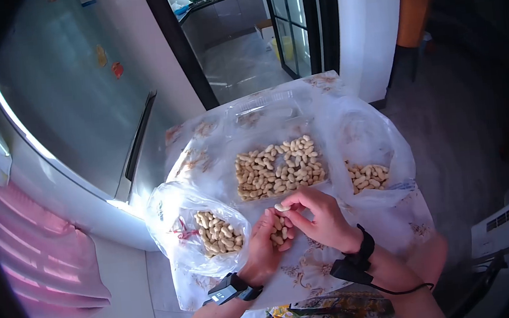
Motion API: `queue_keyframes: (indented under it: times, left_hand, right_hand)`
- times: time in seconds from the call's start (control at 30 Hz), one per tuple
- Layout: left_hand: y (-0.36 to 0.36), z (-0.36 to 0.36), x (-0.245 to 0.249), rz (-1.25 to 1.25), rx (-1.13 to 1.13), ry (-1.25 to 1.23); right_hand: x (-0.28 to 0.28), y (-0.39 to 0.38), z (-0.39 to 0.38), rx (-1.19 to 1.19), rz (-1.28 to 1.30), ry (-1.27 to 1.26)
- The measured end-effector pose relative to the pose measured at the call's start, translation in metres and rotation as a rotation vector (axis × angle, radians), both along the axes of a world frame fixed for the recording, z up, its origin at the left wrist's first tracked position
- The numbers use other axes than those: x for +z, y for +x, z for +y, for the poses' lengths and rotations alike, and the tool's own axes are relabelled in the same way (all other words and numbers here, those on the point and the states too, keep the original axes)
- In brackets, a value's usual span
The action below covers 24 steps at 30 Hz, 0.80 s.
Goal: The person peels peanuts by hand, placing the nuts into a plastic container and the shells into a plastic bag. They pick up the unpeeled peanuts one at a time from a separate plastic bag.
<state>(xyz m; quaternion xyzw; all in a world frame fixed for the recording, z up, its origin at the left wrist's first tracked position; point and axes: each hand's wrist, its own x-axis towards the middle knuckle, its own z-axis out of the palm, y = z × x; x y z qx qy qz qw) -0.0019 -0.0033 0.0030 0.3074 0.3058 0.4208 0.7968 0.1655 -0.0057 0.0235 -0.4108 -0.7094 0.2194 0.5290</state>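
Observation:
Several peanuts in their shells (279,232) lie in my left hand (266,237), whose fingers curl round them. My right hand (315,217) pinches a single peanut (282,207) between thumb and fingertips, just above the left palm. Beyond the hands, a clear plastic tray (252,197) holds many unshelled peanuts. To the left is an open plastic bag (174,213) with more peanuts, close to my left wrist. Another plastic bag (380,125) with peanuts sits at the right.
An empty clear container (268,105) stands at the far side of the flowered tablecloth (419,216). A refrigerator (76,84) is on the left, with pink cloth (43,259) below it. An orange chair (414,18) stands beyond at the right.

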Motion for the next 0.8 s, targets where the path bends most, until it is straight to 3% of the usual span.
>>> queue_keyframes:
  times: [0.6, 0.8]
  left_hand:
    - [0.0, -0.001, 0.0, 0.017, -0.005, 0.072]
    - [-0.001, 0.002, -0.002, -0.103, 0.01, -0.044]
  right_hand:
    - [0.002, -0.002, 0.001, 0.034, 0.005, -0.015]
    - [0.01, -0.006, -0.002, -0.04, 0.06, -0.011]
